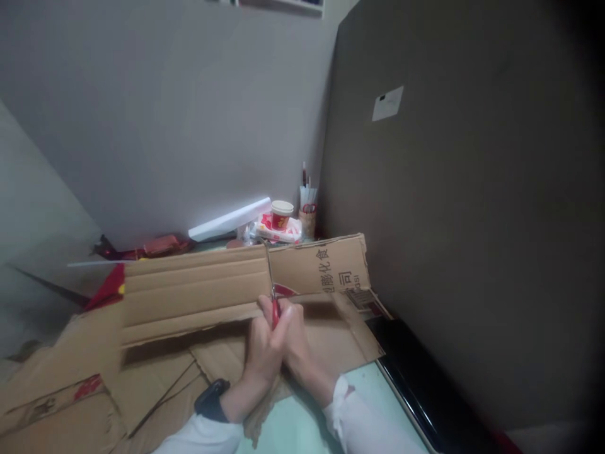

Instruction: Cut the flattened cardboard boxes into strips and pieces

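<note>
Red-handled scissors (275, 312) point away from me, their thin metal blades lying along a cut line in a cardboard strip (198, 284). My left hand (263, 345), with a dark watch on its wrist, is closed around the handles. Pressed against it, my right hand (295, 334) is closed on the same handles; the two hands overlap and hide most of the grip. To the right of the blades, the printed part of the cardboard (316, 265) carries dark characters. The strip's raised edge casts a shadow on the cardboard beneath.
More flattened cardboard (61, 410) spreads over the left. A light green tabletop (283, 425) shows in front, with a glossy black object (420, 378) along its right. Behind stand a paper cup (281, 217), a pen holder (307, 224) and a white roll (229, 219). A dark panel (449, 189) rises at right.
</note>
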